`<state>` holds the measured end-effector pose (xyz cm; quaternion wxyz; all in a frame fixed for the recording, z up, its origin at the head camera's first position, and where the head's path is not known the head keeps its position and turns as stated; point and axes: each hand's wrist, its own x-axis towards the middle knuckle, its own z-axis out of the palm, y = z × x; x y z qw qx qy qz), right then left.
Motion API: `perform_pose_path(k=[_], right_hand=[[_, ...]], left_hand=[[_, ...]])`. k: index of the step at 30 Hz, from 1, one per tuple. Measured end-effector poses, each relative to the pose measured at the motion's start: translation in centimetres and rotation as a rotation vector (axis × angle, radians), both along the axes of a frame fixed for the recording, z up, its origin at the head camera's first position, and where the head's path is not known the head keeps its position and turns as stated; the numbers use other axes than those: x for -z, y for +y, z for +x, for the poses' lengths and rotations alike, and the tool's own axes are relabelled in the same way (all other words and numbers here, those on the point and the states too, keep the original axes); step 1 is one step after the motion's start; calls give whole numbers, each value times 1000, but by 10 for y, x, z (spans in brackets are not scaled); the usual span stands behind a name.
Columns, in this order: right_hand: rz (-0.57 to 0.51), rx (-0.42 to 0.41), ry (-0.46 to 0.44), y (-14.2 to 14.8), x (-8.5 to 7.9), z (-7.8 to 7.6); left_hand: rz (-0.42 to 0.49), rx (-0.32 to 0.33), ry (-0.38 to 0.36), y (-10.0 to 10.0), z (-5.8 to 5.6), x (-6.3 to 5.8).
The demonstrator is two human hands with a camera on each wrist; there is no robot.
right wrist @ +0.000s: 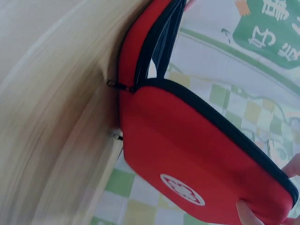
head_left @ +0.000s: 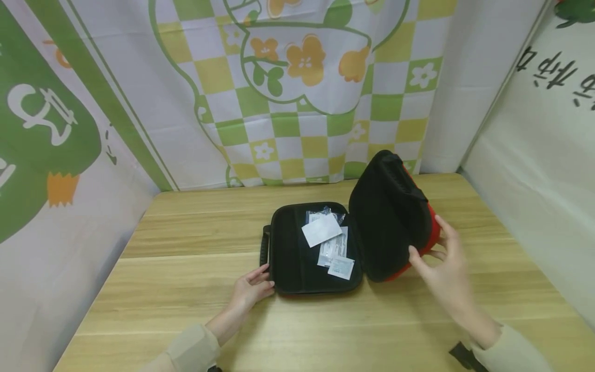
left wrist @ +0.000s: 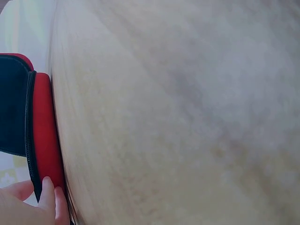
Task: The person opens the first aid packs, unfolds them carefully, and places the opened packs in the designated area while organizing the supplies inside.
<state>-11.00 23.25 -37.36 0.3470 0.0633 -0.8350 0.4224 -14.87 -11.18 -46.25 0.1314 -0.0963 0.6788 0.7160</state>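
Note:
A red zippered first-aid case [head_left: 285, 248] with a black lining lies unzipped on the table. Its lid [right wrist: 187, 140] stands tilted up to the right, a white oval emblem on its red outside. My right hand [head_left: 448, 268] grips the lid's outer edge, thumb on the near side and fingers behind. At the base's near left corner, below the black handle [head_left: 264, 245], my left hand [head_left: 251, 289] holds the corner between thumb and fingers. In the base lie a white card or packet [head_left: 322, 230], a clear packet [head_left: 332, 250] and a small white sachet [head_left: 341, 267].
The wood-grain table [head_left: 186, 237] extends around the case on all sides. Behind it hangs a green-and-yellow checked cloth [head_left: 288, 139], and pale printed sheets flank both sides. A zipper pull [right wrist: 117, 85] hangs by the hinge. A dark strap [head_left: 467, 356] shows near the right sleeve.

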Motion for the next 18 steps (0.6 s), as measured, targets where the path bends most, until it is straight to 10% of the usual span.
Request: perform_pose_path(k=[11,18], right_hand=[[-58,57,-365,50,1,2],[-184,-10,-458,98,38,-16]], left_hand=[[4,-3,-10,0,-3,2],[-10,18,-25,-2,-2,0]])
